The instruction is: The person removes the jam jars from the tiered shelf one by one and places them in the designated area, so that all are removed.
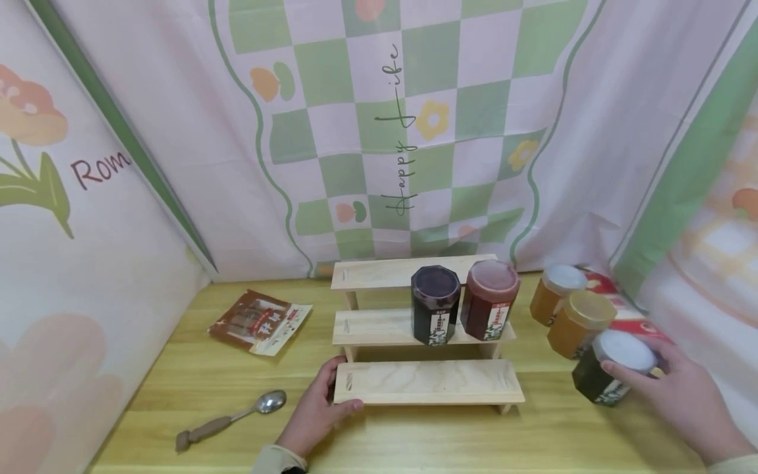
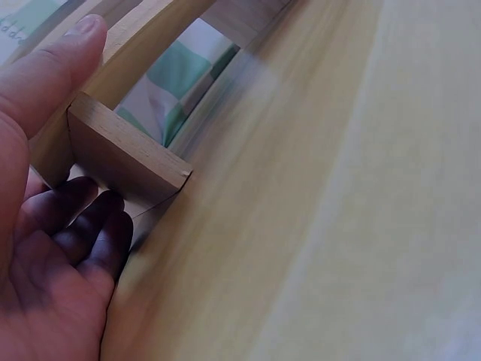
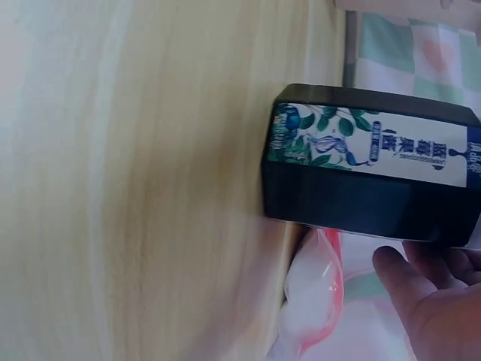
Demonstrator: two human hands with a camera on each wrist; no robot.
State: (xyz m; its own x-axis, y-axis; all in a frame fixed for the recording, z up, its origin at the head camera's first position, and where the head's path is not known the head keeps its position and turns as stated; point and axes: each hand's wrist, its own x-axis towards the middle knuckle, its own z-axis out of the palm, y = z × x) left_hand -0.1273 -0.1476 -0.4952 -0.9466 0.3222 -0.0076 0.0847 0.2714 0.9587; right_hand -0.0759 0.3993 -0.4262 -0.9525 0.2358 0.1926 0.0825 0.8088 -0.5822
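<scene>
A three-step wooden shelf stands mid-table. My left hand grips the left end of its lowest step; in the left wrist view the thumb lies along the wood and the fingers curl under it. A dark purple jar and a red jar stand on the middle step. To the right, my right hand holds a dark jar with a white lid that stands on the table. The right wrist view shows this jar's label and my fingertips at its side.
Two amber jars stand just behind the dark jar, over a red and white packet. A spoon with a wooden handle and a brown snack packet lie left of the shelf. Patterned cloth walls close in the table.
</scene>
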